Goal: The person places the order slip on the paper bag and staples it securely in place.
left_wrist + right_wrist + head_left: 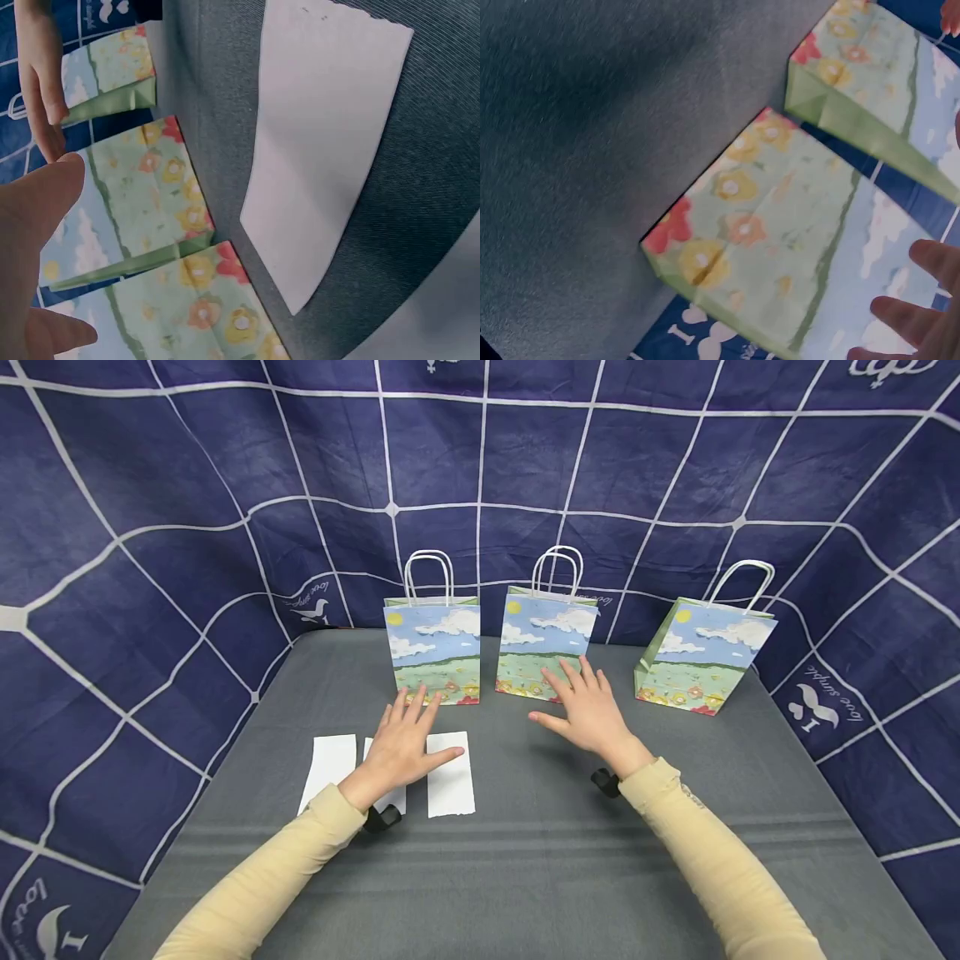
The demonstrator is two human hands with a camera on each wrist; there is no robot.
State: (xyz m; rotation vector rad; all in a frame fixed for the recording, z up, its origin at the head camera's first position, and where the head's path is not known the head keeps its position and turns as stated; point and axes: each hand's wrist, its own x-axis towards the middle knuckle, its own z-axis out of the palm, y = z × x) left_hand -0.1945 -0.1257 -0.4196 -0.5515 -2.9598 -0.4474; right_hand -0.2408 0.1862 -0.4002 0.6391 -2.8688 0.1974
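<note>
My left hand [397, 747] is held with fingers spread and nothing in it, overlapping the middle white paper slip [394, 799] in the head view. A left slip [330, 764] and a right slip [451, 789] lie on either side. The left wrist view shows one slip [322, 142] with a torn-looking short edge. My right hand [592, 714], also spread and holding nothing, overlaps the lower front of the middle gift bag [543, 639]. The left bag [435, 647] and right bag [701, 660] stand upright with the same meadow-and-sky print.
Grey cloth covers the table [517, 877]. A dark blue curtain [540, 460] with white grid lines hangs behind the bags and along both sides. White looped handles [431, 556] rise from the bag tops. Black straps [382, 818] show at both wrists.
</note>
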